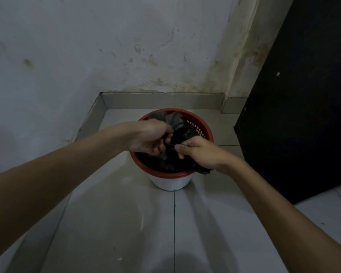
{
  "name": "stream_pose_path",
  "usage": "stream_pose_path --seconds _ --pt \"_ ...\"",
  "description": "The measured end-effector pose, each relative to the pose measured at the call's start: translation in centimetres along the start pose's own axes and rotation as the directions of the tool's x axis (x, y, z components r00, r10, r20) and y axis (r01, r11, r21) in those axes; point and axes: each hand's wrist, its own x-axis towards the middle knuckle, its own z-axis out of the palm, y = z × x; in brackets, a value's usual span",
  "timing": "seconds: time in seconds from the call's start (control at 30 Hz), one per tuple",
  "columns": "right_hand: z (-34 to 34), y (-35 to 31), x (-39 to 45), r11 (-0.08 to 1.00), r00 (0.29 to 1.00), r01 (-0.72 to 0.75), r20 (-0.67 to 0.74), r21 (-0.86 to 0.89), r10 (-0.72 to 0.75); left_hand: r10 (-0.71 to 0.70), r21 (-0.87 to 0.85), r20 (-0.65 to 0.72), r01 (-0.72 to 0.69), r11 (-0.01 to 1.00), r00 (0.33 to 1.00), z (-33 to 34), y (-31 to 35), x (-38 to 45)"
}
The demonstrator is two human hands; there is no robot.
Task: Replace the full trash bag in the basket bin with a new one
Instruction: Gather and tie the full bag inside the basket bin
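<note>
A round basket bin [202, 127] with a red mesh rim and a white base stands on the tiled floor in a corner. A black trash bag [180, 133] fills it, its top bunched up above the rim. My left hand [150, 137] grips the gathered plastic from the left side. My right hand [197, 152] pinches the same bunch from the right, over the bin's near right rim. The two hands almost touch at the middle of the bin. What the bag holds is hidden.
Stained white walls [106, 46] meet behind the bin, with a tiled skirting along the floor. A tall black panel [303, 95], like a cabinet side or door, stands close on the right. Grey floor tiles [126, 223] stretch toward me.
</note>
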Motion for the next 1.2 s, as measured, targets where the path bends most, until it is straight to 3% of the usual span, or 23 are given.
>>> stream_pose_path --seconds 0.1,0.23,0.33,0.4,0.53,0.63,0.7,0.77,0.87,1.03,1.2 --pt "0.2 -0.6 -0.1 0.997 1.0 -0.02 -0.001 0.077 0.02 0.041 0.313 -0.066 -0.018 0.95 0.997 0.3 0.7 -0.6" --pt "-1.0 -1.3 -0.8 0.997 0.999 -0.045 -0.018 0.066 0.046 -0.087 0.596 -0.057 0.104 0.796 0.995 -0.9 1.0 -0.8" --pt "-1.6 -2.2 -0.9 0.978 0.989 0.073 -0.115 -0.193 -0.097 -0.068 0.763 -0.125 0.139 0.631 0.99 -0.6 1.5 -0.9" --pt "-1.7 -3.0 -0.5 0.902 0.951 0.163 -0.179 -0.401 -0.252 0.004 0.841 -0.164 0.137 0.523 0.986 0.1 1.9 -0.7" --pt "-2.2 -3.0 0.2 0.862 0.901 0.219 -0.245 -0.458 -0.359 0.132 0.919 -0.115 0.055 0.39 0.985 0.6 1.9 -0.5" --pt "-2.0 -2.5 0.7 0.912 0.851 0.272 -0.365 -0.307 -0.377 0.25 0.946 -0.039 -0.045 0.322 0.967 0.5 1.5 -0.7" --pt "-1.6 -2.5 1.2 0.957 0.863 0.289 -0.431 -0.006 -0.263 0.373 0.945 0.029 -0.148 0.293 0.927 0.1 1.2 -0.7" --pt "-1.3 -2.9 1.3 0.908 0.898 0.261 -0.428 0.327 -0.104 0.483 0.927 0.105 -0.262 0.269 0.869 -0.4 1.1 -1.0" --pt "-1.1 -3.1 1.3 0.774 0.926 0.179 -0.37 0.607 0.076 0.546 0.917 0.169 -0.333 0.217 0.821 -0.9 1.1 -1.2" --pt "-1.1 -4.1 1.5 0.604 0.93 0.093 -0.285 0.791 0.231 0.716 0.899 0.11 -0.377 0.224 0.689 -0.7 -0.4 -0.1" --pt "-1.5 -3.0 1.0 0.681 0.956 0.147 -0.279 0.718 0.087 0.758 0.844 0.018 -0.416 0.338 0.652 -1.5 -1.8 0.4"
